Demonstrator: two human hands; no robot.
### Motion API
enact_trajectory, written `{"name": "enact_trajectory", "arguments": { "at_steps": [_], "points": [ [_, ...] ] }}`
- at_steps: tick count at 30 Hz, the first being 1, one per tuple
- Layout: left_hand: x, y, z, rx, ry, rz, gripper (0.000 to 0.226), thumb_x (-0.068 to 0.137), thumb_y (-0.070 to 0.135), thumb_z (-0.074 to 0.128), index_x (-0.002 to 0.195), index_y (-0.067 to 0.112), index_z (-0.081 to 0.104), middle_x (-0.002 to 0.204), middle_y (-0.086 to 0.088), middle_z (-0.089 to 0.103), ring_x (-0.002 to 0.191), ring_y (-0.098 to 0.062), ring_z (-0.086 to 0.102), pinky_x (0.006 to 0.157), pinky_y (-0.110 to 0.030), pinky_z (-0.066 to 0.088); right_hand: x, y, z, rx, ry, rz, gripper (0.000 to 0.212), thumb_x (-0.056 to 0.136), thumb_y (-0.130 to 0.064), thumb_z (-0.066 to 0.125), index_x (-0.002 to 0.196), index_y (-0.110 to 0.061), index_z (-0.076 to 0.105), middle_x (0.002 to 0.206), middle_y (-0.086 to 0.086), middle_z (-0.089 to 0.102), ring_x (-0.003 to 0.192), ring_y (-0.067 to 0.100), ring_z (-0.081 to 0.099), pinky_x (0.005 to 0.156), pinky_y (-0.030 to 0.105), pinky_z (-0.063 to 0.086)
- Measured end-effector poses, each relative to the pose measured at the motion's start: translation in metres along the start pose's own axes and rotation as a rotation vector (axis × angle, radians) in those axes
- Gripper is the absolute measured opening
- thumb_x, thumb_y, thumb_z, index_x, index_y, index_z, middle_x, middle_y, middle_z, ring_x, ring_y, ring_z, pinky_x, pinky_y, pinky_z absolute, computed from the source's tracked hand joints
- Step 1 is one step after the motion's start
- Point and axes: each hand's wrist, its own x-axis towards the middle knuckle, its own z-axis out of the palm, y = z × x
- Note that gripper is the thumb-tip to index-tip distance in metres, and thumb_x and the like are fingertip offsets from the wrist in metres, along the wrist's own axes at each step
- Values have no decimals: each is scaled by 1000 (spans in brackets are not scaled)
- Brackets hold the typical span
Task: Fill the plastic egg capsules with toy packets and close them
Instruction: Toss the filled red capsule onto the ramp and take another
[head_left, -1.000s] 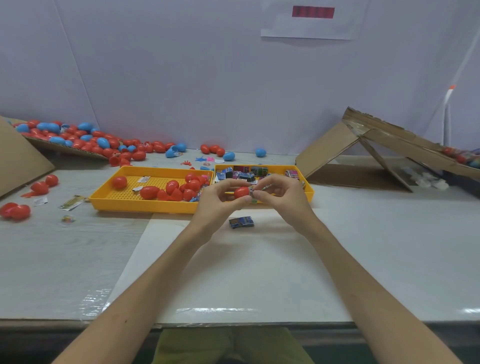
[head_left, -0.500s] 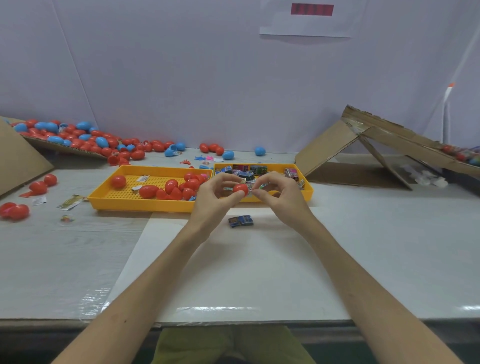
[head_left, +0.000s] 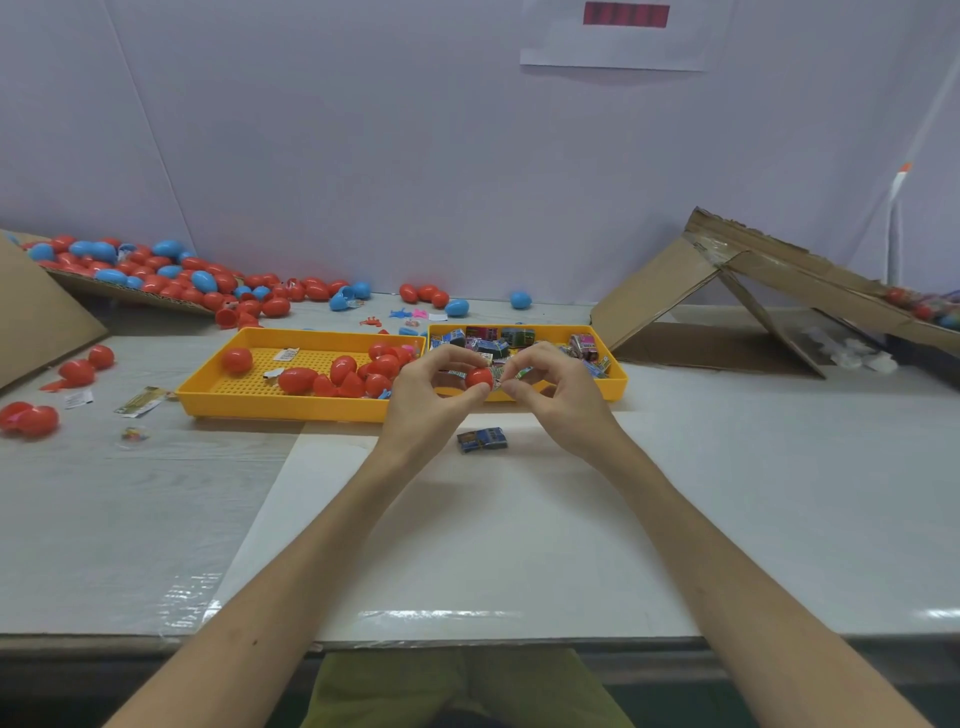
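Landmark: the yellow packet tray (head_left: 618, 387), heaped with toy packets.
Left hand (head_left: 431, 395): raised just in front of that tray's near rim, thumb and fingertips pinching a red egg capsule (head_left: 478, 378).
Egg capsule: in the air over the tray's near rim, its open side apparently turned toward the other hand. I cannot tell whether both halves are there.
Right hand (head_left: 561, 395): beside it over the same rim, thumb and forefinger pinching a small packet (head_left: 506, 375) whose end meets the capsule.
Likely step: pushing the packet in, with closing yet to come.
Risk, jammed seam: if a corner of the packet sticks out, the shell may catch on it and fail to snap shut.
Risk, slip: the smooth round shell is held only by fingertips, so a hard push could squirt it out into the tray or onto the table.
Risk, lost packet: if dropped, it would vanish among the heap.
Spare packet (head_left: 482, 439): on the table just in front of the tray.
Egg tray (head_left: 228, 405): touching the packet tray's left side.
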Motion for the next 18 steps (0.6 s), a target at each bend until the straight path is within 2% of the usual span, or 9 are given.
{"name": "enact_trajectory", "arguments": {
  "at_steps": [9, 14, 18],
  "points": [
    [-1, 2, 0, 32, -19, 34, 26, 85, 14, 80, 95, 35, 67, 97, 17, 70, 90, 1, 65, 74, -13, 54, -1, -1, 2, -19, -11, -6, 5, 93, -12, 68, 95, -16, 69, 103, -8, 60, 87, 1, 60, 72, 20, 49],
    [-1, 2, 0, 29, -11, 20, 28, 85, 16, 80, 93, 40, 68, 95, 19, 70, 90, 0, 65, 75, -13, 53, -2, -1, 3, -36, -9, 2, 10, 93, -15, 70, 92, -24, 66, 104, -13, 59, 89, 1, 61, 73, 24, 52],
    [-1, 2, 0, 33, -12, 15, 28, 86, 16, 79, 92, 41, 69, 93, 21, 70, 89, 2, 65, 74, -11, 52, -3, -4, 2, -50, -6, -31, 11, 88, -18, 76, 91, -25, 68, 102, -12, 61, 85, 5, 65, 68, 23, 54]
  ]
}}
